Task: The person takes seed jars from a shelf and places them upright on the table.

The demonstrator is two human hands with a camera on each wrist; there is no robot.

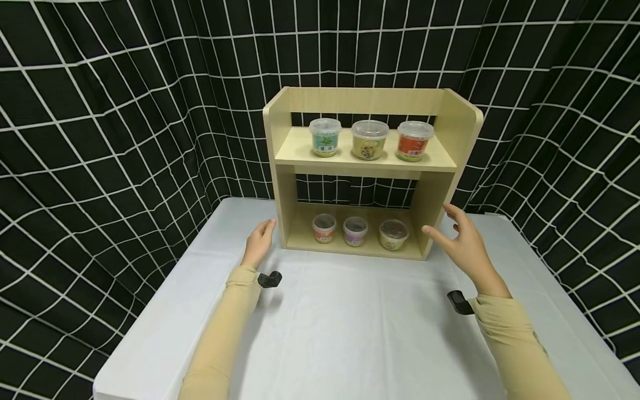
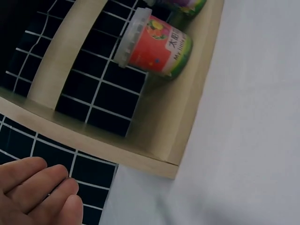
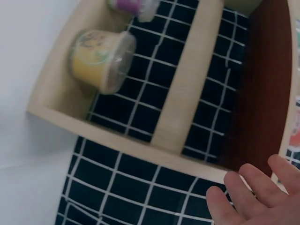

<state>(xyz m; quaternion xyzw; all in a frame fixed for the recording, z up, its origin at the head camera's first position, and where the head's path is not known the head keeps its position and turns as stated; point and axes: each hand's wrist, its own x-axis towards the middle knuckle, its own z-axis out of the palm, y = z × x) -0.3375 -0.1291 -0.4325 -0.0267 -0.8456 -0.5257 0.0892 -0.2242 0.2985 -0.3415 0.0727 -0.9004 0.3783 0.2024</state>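
A pale wooden two-tier shelf (image 1: 367, 100) stands on the table between the two hands. My left hand (image 1: 259, 243) is beside its left side panel, fingers extended and holding nothing; the left wrist view shows those fingers (image 2: 58, 180) near the panel's edge. On the other side, my right hand (image 1: 467, 250) has thumb and fingers spread apart by the right panel, also holding nothing. The lower tier bears a red cup (image 1: 324, 229), a purple cup (image 1: 355, 232) and a pale yellow cup (image 1: 393, 235), all with clear lids.
Three larger lidded cups sit along the upper tier: teal (image 1: 325, 139), yellow (image 1: 369, 143) and red (image 1: 413, 143). A white cloth (image 1: 350, 322) covers the table. Black curtains with a white grid (image 1: 125, 139) surround it at the back and sides.
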